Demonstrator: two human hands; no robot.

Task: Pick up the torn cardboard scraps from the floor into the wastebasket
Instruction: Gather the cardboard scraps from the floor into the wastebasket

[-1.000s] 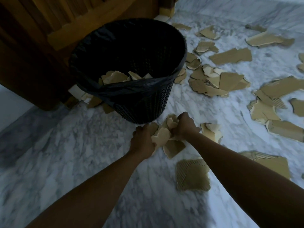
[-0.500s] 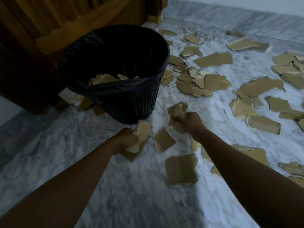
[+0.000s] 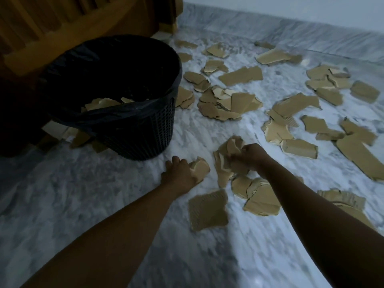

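- Gripping a crumpled wad of scraps (image 3: 229, 147), right hand (image 3: 250, 155) fingers curled tight;
- left hand (image 3: 179, 173) fingers curled round one scrap (image 3: 201, 168), low over the marble floor (image 3: 207, 129);
- wastebasket (image 3: 137, 134) nearby, left, partly filled; loose scraps (image 3: 228, 104) litter beyond.

Torn tan cardboard scraps (image 3: 241, 76) on a grey-veined white marble floor (image 3: 83, 194).
One square scrap (image 3: 207, 209) shows ribbed corrugation; the round black plastic wastebasket (image 3: 141, 132) has a lattice wall and glossy black liner (image 3: 116, 113); the slatted wooden panel (image 3: 72, 28) is honey-brown.
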